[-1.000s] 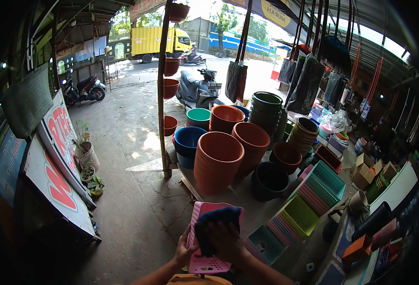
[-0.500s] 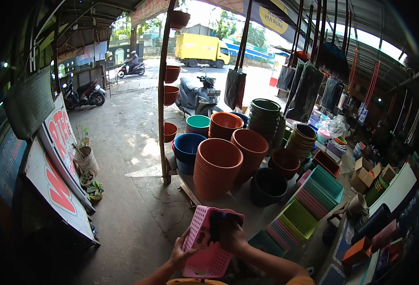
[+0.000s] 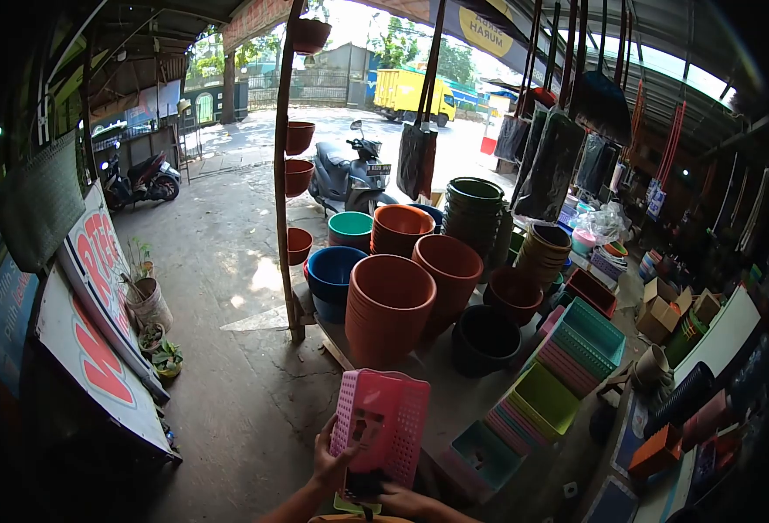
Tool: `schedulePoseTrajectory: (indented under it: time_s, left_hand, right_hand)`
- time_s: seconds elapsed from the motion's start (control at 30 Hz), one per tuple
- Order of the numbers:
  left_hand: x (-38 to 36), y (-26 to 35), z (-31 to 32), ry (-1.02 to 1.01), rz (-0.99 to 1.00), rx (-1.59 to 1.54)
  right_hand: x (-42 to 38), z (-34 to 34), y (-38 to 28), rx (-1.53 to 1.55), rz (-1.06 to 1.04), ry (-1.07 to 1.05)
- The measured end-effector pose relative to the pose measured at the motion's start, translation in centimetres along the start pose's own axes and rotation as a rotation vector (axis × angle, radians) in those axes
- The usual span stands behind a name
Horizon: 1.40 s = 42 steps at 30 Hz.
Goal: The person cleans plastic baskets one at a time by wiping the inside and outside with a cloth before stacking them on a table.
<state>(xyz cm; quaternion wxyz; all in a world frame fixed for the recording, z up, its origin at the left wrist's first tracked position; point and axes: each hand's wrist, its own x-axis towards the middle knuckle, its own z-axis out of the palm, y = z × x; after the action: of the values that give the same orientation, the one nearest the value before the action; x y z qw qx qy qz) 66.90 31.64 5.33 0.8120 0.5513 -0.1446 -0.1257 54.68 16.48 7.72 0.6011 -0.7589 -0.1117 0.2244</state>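
A pink plastic basket (image 3: 397, 410) with perforated walls is tilted up in front of me, its open side facing me. My left hand (image 3: 330, 458) is closed on the basket's left wall, thumb on the inner side. My right hand (image 3: 402, 500) is at the basket's near end, closed on a dark cloth (image 3: 365, 482) pressed against the inside. Part of this hand is cut off by the frame's lower edge. A printed label (image 3: 365, 431) shows inside the basket. Something yellow-green (image 3: 346, 505) peeks out below the basket.
Stacked terracotta-coloured pots (image 3: 390, 305), blue pots (image 3: 329, 283) and a black pot (image 3: 486, 340) stand just beyond the basket. Stacked green baskets (image 3: 548, 399) lie to the right. A wooden post (image 3: 285, 174) rises ahead, signboards (image 3: 88, 349) lean left, and a scooter (image 3: 349, 174) is parked outside.
My right hand has slid the dark cloth from the basket's far end down to its near end. The view has shifted slightly; outside, the yellow truck has moved right and the rider is gone.
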Motion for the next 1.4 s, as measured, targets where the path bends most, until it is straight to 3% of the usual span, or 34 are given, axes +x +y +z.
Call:
schedulePoseTrajectory:
  time_s: [0.07, 0.1, 0.17, 0.3, 0.37, 0.4, 0.43, 0.47, 0.5, 0.53, 0.6, 0.67, 0.73, 0.8, 0.87, 0.93, 0.97, 1.1, 1.17, 1.27, 1.33, 1.37, 1.4]
  left_hand:
    - [-0.2, 3.2, 1.9, 0.049, -0.143, -0.225]
    - [-0.1, 3.6, 2.3, 0.047, -0.149, -0.223]
    - [0.0, 3.8, 2.8, 0.150, -0.220, -0.201]
    - [0.1, 0.1, 2.0, 0.187, -0.256, -0.367]
    - [-0.3, -0.7, 1.8, 0.119, 0.039, 0.392]
    - [0.2, -0.8, 0.2, -0.041, 0.380, 1.044]
    - [0.3, 1.3, -0.3, -0.256, 0.486, 1.083]
    - [0.7, 3.4, -0.6, -0.475, 0.587, 1.115]
    - [1.7, 3.8, -0.5, -0.663, 0.567, 0.917]
    - [2.2, 3.4, -0.8, -0.836, 0.550, 0.981]
    - [2.2, 3.4, -0.5, -0.865, 0.329, 0.945]
    - [2.6, 3.7, -0.3, -0.775, 0.407, 0.907]
    - [2.9, 3.5, -0.4, -0.690, 0.488, 0.865]
    - [3.0, 2.7, -0.9, -0.410, 0.411, 0.802]
    - [2.9, 2.2, -0.4, -0.343, 0.364, 0.709]
    - [2.3, 2.7, 1.5, -0.178, 0.210, 0.375]
    - [2.1, 5.0, 3.7, -0.182, 0.420, 0.306]
    - [1.3, 1.4, 1.6, -0.136, 0.369, 0.237]
    - [0.7, 1.0, 0.2, -0.116, 0.244, 0.308]
    - [-0.8, 3.8, 0.9, -0.082, 0.212, 0.213]
    - [-1.2, 3.8, 0.3, -0.087, 0.221, 0.245]
    - [-1.3, 3.4, -0.1, -0.124, 0.221, 0.260]
    - [-1.3, 3.2, -0.4, -0.159, 0.221, 0.274]
  right_hand:
    - [-0.3, 0.6, 1.0, 0.502, 0.152, 0.043]
    - [-0.5, 0.6, 0.1, 0.508, 0.154, 0.046]
    - [-0.8, 0.3, -3.7, -0.570, -0.132, 0.195]
    - [-0.8, -0.3, -4.9, -0.828, -0.067, 0.288]
    - [-1.0, -1.7, -4.0, -0.673, -0.142, 0.295]
    - [-1.5, -2.4, -3.9, -0.521, -0.217, 0.291]
    - [-2.2, -3.3, -5.4, -0.476, -0.186, 0.294]
    - [-2.4, -3.9, -4.3, -0.146, -0.192, 0.198]
    - [-3.1, -4.8, -5.2, -0.144, -0.140, 0.194]
    - [-3.6, -5.9, -6.5, -0.143, -0.087, 0.187]
    - [-4.4, -7.0, -6.9, 0.004, 0.109, 0.202]
    - [-4.3, -7.9, -4.9, 0.024, 0.128, 0.257]
    - [-4.5, -8.5, -7.8, -0.181, -0.242, 0.592]
    - [-4.8, -8.3, -9.8, -0.124, -0.198, 0.585]
    - [-4.5, -7.0, -11.5, -0.334, -0.486, 0.647]
    - [-4.2, -4.8, -11.6, -0.590, -0.361, 0.419]
    - [-3.7, -3.5, -11.4, -0.829, -0.382, 0.503]
    - [-2.6, -3.5, -10.0, -0.800, -0.374, 0.587]
    - [-2.7, -4.3, -9.0, -0.725, -0.336, 0.632]
    - [-3.3, -5.3, -8.2, -0.773, -0.216, 0.711]
    - [-3.1, -6.2, -4.8, -0.347, -0.301, 0.874]
    - [-3.1, -6.4, -3.5, -0.346, -0.305, 0.874]
    - [-3.3, -6.6, -2.2, 0.015, -0.235, 0.857]
